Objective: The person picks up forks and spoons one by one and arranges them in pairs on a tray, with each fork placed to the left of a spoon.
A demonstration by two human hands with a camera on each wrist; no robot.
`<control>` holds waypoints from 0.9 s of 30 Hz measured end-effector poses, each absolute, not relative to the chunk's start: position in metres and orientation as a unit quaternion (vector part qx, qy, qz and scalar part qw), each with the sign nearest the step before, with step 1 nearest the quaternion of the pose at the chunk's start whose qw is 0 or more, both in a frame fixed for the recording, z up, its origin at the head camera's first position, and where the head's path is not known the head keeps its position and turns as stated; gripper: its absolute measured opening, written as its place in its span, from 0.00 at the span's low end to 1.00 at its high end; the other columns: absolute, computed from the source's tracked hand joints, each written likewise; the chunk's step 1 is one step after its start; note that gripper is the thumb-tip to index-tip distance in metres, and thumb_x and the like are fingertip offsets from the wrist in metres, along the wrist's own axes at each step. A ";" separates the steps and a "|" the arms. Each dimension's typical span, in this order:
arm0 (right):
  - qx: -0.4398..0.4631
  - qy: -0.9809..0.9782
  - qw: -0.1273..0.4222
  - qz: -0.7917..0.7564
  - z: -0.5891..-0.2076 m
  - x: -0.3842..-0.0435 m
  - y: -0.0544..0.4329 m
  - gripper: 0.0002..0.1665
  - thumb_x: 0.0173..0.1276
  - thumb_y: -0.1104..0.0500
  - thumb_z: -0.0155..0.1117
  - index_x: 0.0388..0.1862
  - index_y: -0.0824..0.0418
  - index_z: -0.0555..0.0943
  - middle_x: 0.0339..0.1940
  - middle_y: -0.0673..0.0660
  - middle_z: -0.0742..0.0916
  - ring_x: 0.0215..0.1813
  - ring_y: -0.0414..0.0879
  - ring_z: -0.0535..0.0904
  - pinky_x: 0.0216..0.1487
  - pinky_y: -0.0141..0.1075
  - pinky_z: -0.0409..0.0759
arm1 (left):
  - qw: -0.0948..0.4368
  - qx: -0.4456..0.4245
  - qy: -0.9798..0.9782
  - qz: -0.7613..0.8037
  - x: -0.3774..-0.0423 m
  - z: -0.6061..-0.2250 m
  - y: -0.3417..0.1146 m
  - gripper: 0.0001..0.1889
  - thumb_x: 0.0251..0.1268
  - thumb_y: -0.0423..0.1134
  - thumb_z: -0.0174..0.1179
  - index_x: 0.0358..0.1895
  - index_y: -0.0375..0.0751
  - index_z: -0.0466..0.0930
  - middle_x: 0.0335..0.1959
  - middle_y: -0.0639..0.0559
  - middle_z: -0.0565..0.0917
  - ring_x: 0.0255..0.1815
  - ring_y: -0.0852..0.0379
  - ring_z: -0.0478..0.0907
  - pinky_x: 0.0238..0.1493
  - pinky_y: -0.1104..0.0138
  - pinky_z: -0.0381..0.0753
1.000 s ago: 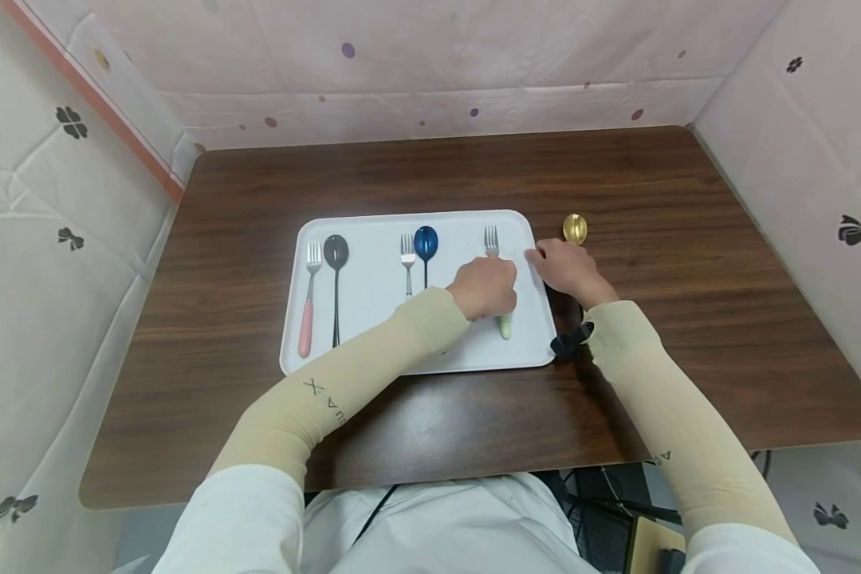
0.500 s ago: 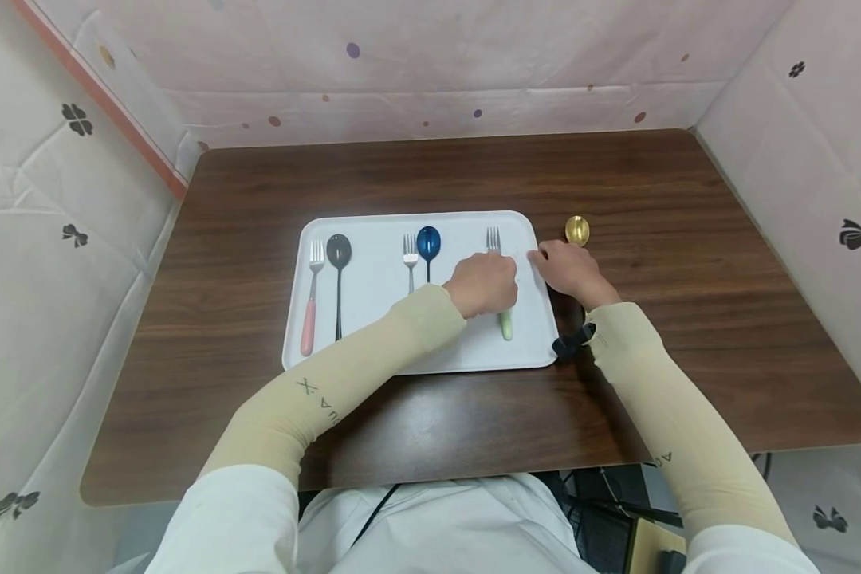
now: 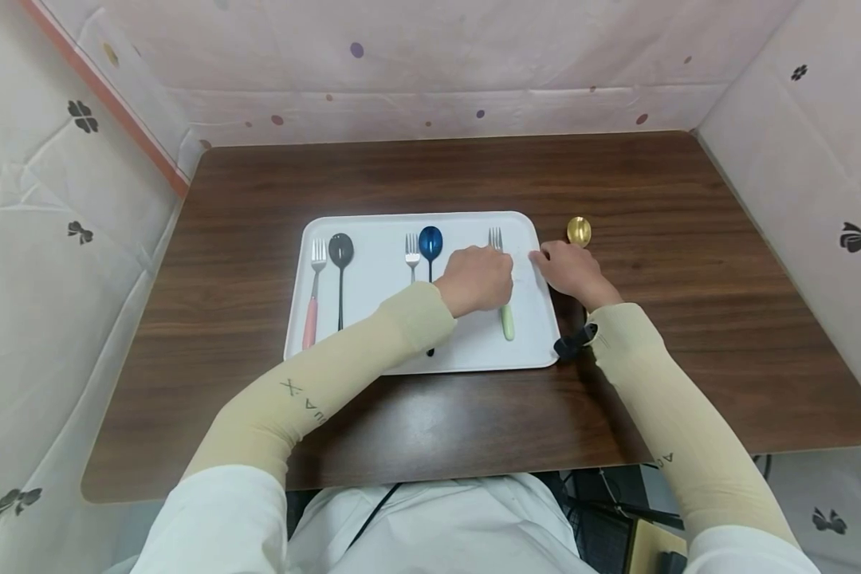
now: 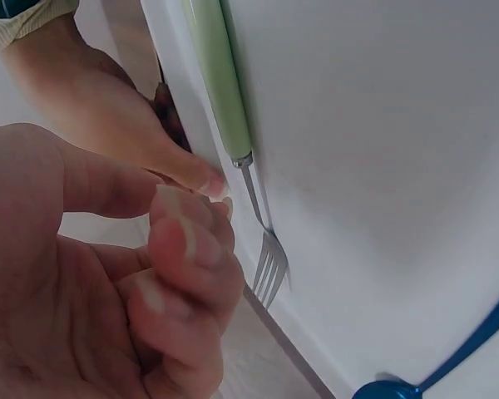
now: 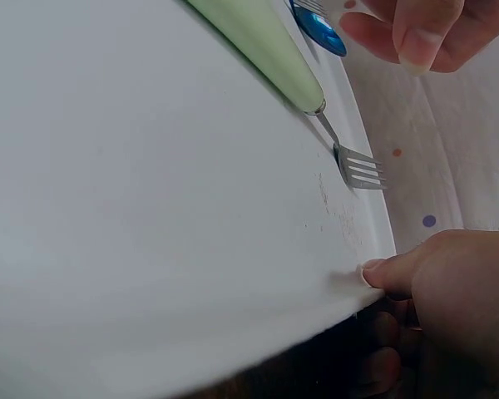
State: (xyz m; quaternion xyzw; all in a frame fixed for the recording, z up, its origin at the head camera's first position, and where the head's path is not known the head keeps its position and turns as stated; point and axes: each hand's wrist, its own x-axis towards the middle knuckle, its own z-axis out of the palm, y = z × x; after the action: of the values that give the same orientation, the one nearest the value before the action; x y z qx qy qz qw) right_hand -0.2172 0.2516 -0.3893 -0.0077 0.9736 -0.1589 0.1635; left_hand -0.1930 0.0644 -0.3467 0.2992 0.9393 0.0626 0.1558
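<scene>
A white tray (image 3: 466, 351) lies on the brown table. At its right edge my right hand (image 3: 570, 271) grips the rim, with the thumb (image 5: 391, 273) on top and the other fingers low on the outside. Close by, a fork with a pale green handle (image 3: 508, 323) rests on the tray, its tines toward the far rim. My left hand (image 3: 477, 279) hovers over the tray just left of this fork. Its fingers (image 4: 191, 283) are loosely bent and hold nothing. Part of a blue spoon (image 3: 430, 242) is hidden under the left hand and forearm.
Left of the blue spoon lies a small fork (image 3: 412, 249). Farther left are a dark grey spoon (image 3: 340, 249) and a pink-handled fork (image 3: 311, 323). Beyond the right hand, a gold spoon (image 3: 579, 231) lies on the table (image 3: 689, 319). Patterned sheets hang around the table.
My left hand has shifted slightly left and away from the green-handled fork, baring more of it. The right hand stays at the tray's edge.
</scene>
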 end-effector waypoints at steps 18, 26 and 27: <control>-0.013 0.973 0.161 -0.162 -0.388 -0.217 0.252 0.24 0.77 0.46 0.40 0.40 0.64 0.76 0.27 0.59 0.74 0.35 0.55 0.71 0.36 0.44 0.66 | 0.109 0.308 0.944 0.038 -0.192 -0.343 0.040 0.17 0.71 0.44 0.43 0.50 0.43 0.81 0.24 0.50 0.76 0.20 0.56 0.74 0.17 0.70 0.64; -0.010 0.972 0.167 -0.168 -0.388 -0.215 0.253 0.24 0.78 0.46 0.40 0.44 0.64 0.76 0.28 0.59 0.74 0.36 0.55 0.71 0.37 0.44 0.65 | 0.099 0.305 0.947 0.033 -0.189 -0.340 0.027 0.14 0.71 0.43 0.43 0.33 0.41 0.77 0.21 0.51 0.73 0.19 0.56 0.70 0.16 0.68 0.62; -0.009 0.971 0.169 -0.168 -0.388 -0.215 0.253 0.25 0.78 0.46 0.40 0.46 0.64 0.76 0.28 0.59 0.74 0.37 0.55 0.71 0.38 0.45 0.66 | 0.100 0.305 0.946 0.033 -0.189 -0.340 0.025 0.14 0.71 0.43 0.43 0.34 0.41 0.77 0.21 0.51 0.73 0.19 0.56 0.70 0.17 0.68 0.62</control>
State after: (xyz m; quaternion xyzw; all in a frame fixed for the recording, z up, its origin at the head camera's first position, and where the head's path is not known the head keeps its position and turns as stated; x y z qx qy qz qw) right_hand -0.2151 0.2526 -0.3882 -0.0093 0.9711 -0.1684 0.1688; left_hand -0.1889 0.0252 -0.3398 0.3051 0.9464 0.0328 0.1005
